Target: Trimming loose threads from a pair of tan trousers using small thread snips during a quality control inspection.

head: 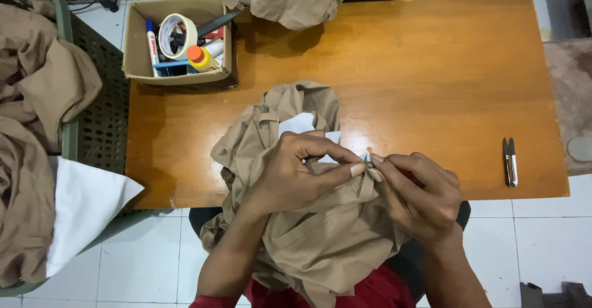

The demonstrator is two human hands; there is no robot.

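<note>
A tan garment [308, 234] lies bunched across my lap and the near edge of the wooden table [431, 67]. My left hand [296, 172] pinches a fold of the garment between thumb and forefinger. My right hand [419, 194] meets it at the fingertips and grips a small thin tool with a red handle [404, 173], its tip against the fabric. White lining [302, 125] shows inside the garment behind my left hand.
A pair of thread snips [510, 161] lies at the table's right front. A cardboard box [135, 61] at the back left holds a tape roll [177, 35], a marker and small bottles. More tan cloth [290, 0] lies at the far edge. A green crate [92, 123] of garments stands left.
</note>
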